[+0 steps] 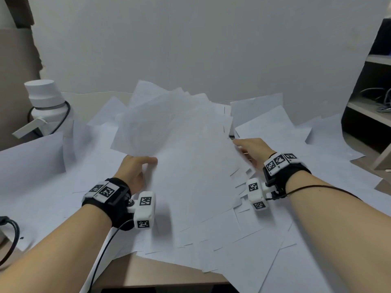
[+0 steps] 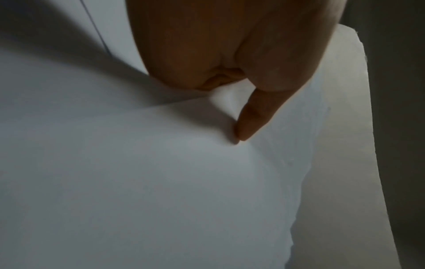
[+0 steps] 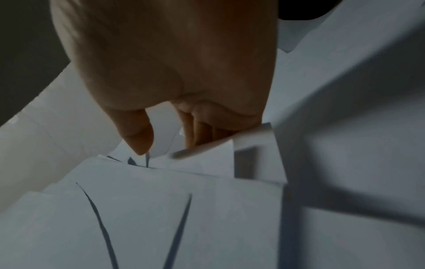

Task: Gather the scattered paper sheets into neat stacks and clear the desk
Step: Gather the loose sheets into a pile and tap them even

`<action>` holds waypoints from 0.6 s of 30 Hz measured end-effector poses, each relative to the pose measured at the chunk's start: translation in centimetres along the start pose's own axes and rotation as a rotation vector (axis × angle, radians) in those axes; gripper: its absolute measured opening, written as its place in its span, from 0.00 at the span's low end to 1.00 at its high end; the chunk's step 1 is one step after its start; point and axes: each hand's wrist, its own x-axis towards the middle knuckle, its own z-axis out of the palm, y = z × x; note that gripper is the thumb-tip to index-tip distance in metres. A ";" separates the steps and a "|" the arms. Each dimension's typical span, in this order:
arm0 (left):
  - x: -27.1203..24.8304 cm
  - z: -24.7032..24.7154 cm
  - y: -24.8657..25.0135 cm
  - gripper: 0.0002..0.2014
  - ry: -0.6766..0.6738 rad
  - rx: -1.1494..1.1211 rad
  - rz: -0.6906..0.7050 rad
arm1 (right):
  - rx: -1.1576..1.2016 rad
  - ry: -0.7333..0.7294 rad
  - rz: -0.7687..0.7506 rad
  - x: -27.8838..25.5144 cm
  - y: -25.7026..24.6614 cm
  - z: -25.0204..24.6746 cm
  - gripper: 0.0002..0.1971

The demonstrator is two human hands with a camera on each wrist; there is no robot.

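A fanned bundle of white paper sheets (image 1: 186, 157) is held tilted above the desk between both hands. My left hand (image 1: 137, 168) grips its left edge, thumb on top and fingers hidden underneath. In the left wrist view the thumb (image 2: 250, 120) presses on the top sheet (image 2: 138, 182). My right hand (image 1: 251, 151) holds the bundle's right edge; in the right wrist view its thumb (image 3: 138, 134) and curled fingers (image 3: 207, 131) close round several offset sheet edges (image 3: 207, 163). More loose sheets (image 1: 275, 250) lie scattered over the desk (image 1: 148, 271) below.
A white bottle (image 1: 45, 102) with a black cord stands at the back left. Dark shelves (image 1: 372, 98) with cables rise at the right. A pale wall (image 1: 190, 49) closes the back. A black strap (image 1: 10, 233) lies at the left edge. The brown desk edge shows near me.
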 end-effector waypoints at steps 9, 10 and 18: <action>0.1 0.8 -0.5 0.15 0.010 -0.091 0.011 | 0.013 -0.373 0.044 -3.6 -2.7 0.6 0.25; 0.3 1.0 -0.7 0.19 0.041 -0.018 0.046 | -0.008 -0.421 0.067 -3.9 -2.7 0.4 0.28; 0.4 1.7 0.7 0.09 -0.064 0.195 0.213 | -0.264 -0.170 0.014 -2.0 -0.4 -0.5 0.39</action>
